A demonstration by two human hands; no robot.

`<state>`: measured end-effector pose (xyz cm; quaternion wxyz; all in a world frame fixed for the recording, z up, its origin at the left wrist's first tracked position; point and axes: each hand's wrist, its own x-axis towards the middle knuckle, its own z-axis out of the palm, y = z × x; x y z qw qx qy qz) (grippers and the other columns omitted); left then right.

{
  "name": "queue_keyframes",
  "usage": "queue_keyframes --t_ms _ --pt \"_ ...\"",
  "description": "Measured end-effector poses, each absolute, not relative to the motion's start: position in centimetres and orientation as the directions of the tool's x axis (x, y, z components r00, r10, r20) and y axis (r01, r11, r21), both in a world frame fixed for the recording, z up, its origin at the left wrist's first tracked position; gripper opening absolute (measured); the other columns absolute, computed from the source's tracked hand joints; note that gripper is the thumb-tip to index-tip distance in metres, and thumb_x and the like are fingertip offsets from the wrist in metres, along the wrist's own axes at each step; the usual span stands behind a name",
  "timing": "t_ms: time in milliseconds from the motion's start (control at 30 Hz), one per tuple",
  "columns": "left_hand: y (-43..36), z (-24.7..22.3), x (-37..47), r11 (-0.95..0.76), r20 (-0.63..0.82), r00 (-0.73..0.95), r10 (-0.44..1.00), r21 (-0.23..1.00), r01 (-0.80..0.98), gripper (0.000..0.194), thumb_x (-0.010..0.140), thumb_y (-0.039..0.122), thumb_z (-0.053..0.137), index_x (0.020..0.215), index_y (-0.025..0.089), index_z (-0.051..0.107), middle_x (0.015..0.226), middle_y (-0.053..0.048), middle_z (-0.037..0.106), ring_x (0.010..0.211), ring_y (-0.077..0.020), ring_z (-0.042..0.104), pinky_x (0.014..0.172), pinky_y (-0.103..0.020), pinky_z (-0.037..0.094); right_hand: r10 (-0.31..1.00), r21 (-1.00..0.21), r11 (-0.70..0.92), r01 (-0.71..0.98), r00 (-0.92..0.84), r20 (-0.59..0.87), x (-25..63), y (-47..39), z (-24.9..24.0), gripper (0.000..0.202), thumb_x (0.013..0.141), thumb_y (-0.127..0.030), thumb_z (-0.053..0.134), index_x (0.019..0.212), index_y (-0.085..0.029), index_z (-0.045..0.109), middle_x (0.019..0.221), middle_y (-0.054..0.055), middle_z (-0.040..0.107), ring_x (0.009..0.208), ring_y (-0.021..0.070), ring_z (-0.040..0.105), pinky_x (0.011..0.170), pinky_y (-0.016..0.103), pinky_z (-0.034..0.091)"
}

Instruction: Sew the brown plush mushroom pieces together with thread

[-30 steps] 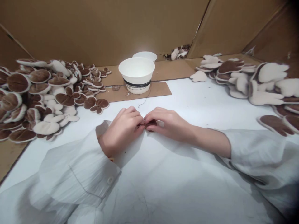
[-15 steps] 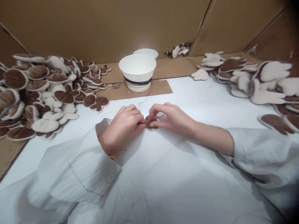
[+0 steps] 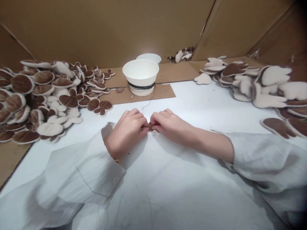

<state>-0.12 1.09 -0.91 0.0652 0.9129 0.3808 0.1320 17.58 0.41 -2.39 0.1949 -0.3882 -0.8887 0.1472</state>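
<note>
A small brown plush piece with a pale edge is held low over the white tabletop, between my two hands. My left hand pinches its left side with thumb and fingers. From the other side, my right hand is closed on it, fingers bent and thumb pressed in. The fingers cover most of the piece, so its full shape is hidden. Beyond the hands stands a white bowl with black thread wound round its lower part. A loose thread end trails from it onto the table.
A second white bowl stands behind the first. Brown and cream plush pieces are heaped at the left. Larger paw-like plush pieces pile up at the right. A cardboard strip lies under the front bowl, and cardboard walls rise behind.
My right hand's fingers have curled in, from a wide pinch to a closed grip, covering more of the brown piece. My left hand keeps its pinch. The view has shifted slightly.
</note>
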Motion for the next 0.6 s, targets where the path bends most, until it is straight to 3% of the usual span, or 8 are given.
queue_keyframes --t_ms 200,267,400,500,600 --pt "1.1 -1.0 -0.1 -0.693 0.201 0.664 0.720 0.227 0.684 0.012 0.076 0.017 0.051 0.066 0.016 0.058 0.069 -0.002 0.061 0.083 -0.0192 0.049 0.074 -0.034 0.036 0.755 -0.447 0.647 0.618 -0.602 0.261 17.6 0.4 -2.2 0.010 0.084 -0.016 0.042 0.074 -0.017 0.046 0.068 0.001 0.054 0.064 0.0132 0.047 0.073 0.029 0.037" --pt "1.2 -0.9 -0.2 -0.696 0.196 0.668 0.718 0.223 0.683 0.012 0.075 0.017 0.051 0.065 0.016 0.057 0.069 -0.003 0.061 0.083 -0.0197 0.049 0.074 -0.034 0.037 0.794 -0.533 0.585 0.611 -0.565 0.224 17.9 0.4 -1.8 0.002 0.079 -0.016 0.051 0.078 -0.017 0.051 0.073 0.002 0.059 0.070 0.0142 0.052 0.072 0.028 0.039" --pt "1.2 -0.8 -0.2 -0.708 0.191 0.683 0.705 0.229 0.668 0.012 0.075 0.017 0.051 0.065 0.016 0.056 0.070 -0.003 0.061 0.083 -0.0199 0.049 0.073 -0.035 0.037 0.850 -0.693 0.484 0.534 -0.476 0.226 18.8 0.3 -0.4 0.006 0.078 -0.018 0.053 0.082 -0.018 0.057 0.084 0.003 0.065 0.078 0.0147 0.058 0.072 0.027 0.043" --pt "1.2 -0.9 -0.2 -0.709 0.193 0.683 0.705 0.240 0.663 0.012 0.075 0.017 0.051 0.065 0.016 0.056 0.071 -0.003 0.061 0.082 -0.0194 0.050 0.074 -0.034 0.037 0.844 -0.627 0.532 0.569 -0.420 0.334 18.9 0.2 0.1 0.008 0.079 -0.019 0.054 0.082 -0.018 0.061 0.085 0.004 0.065 0.086 0.0173 0.055 0.077 0.030 0.041" --pt "1.3 -1.0 -0.3 -0.716 0.199 0.688 0.698 0.241 0.656 0.012 0.077 0.019 0.051 0.067 0.016 0.057 0.071 -0.002 0.061 0.083 -0.0193 0.050 0.074 -0.034 0.037 0.826 -0.549 0.563 0.618 -0.454 0.335 18.3 0.2 -0.2 0.006 0.076 -0.020 0.060 0.080 -0.019 0.064 0.081 0.004 0.063 0.092 0.0203 0.048 0.082 0.033 0.038"
